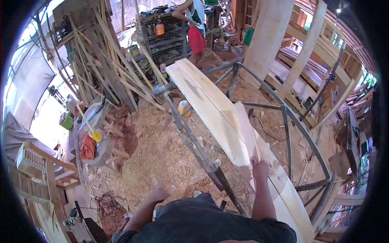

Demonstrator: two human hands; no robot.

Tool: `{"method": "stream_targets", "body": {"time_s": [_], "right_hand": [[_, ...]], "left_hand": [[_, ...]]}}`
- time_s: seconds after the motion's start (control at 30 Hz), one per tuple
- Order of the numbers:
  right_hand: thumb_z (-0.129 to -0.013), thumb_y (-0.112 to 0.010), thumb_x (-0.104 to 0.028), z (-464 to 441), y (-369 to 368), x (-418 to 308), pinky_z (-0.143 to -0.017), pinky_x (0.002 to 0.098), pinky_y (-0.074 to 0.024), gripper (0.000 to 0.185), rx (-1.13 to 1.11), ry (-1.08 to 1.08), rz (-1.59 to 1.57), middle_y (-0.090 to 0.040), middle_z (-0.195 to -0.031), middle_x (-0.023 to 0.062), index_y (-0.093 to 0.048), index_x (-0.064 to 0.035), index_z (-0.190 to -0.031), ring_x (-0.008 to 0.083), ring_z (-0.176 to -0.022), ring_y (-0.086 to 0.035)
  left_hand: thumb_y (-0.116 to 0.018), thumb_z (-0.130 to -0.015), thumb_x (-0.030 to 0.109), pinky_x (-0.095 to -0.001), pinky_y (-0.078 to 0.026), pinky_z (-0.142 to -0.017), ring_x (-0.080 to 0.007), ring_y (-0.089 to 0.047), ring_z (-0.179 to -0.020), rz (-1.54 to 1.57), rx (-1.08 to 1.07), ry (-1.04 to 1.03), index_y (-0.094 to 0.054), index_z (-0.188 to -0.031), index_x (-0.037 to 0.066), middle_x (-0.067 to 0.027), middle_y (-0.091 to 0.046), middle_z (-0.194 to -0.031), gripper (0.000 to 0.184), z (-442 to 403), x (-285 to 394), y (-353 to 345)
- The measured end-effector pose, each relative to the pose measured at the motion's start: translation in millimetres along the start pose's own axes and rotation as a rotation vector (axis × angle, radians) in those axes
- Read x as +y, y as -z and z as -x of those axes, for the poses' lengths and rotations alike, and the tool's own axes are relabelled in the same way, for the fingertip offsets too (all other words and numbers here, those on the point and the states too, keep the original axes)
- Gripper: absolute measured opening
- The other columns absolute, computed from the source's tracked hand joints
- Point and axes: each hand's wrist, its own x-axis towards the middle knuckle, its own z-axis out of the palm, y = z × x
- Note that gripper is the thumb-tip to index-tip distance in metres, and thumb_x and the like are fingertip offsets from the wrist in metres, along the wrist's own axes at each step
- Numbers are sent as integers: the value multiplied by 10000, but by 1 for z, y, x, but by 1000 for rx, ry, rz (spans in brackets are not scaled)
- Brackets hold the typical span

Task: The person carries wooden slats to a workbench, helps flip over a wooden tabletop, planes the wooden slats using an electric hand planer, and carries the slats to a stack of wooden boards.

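Note:
My right hand (260, 167) is closed on the near end of a short, thin wooden board (246, 126). This board lies at a slight angle over two long pale planks (210, 109), side by side. The planks rest across a dark metal frame (286, 133) and run from the far middle down to my right side. My left hand (159, 195) hangs low in front of my body, above the shavings-covered floor, away from the planks. Its fingers are smeared by motion, so whether it holds anything is unclear.
Another person (197, 30) in red shorts stands beyond the planks, near a wire-mesh shelf (166, 44). Timber strips (101, 60) lean at the far left. A yellow cup (95, 135) and orange cloth (87, 148) sit on a bench. Tall boards (267, 44) stand at far right.

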Motion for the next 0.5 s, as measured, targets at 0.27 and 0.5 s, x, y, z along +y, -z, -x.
{"method": "stream_targets", "body": {"time_s": [0.27,0.5], "right_hand": [[-992,-581,-554,-36,-24,38,-893,571,-517,680,-17,193,206,-682,-1019,351,-667,117,-1062,525,-1037,-649],[-971,-610,-496,-121,-33,99,-919,550,-531,608,-209,251,307,-708,-1035,318,-682,86,-1128,473,-1058,-673]], "left_hand": [[-449,-1021,576,-502,-513,-985,-382,-689,-1088,283,-168,307,-774,-1106,90,-163,-742,-1151,591,106,-46,-183],[-675,-829,448,-497,-552,-871,-392,-701,-1008,1048,208,761,-767,-991,39,-214,-743,-1070,449,105,17,-64]]}}
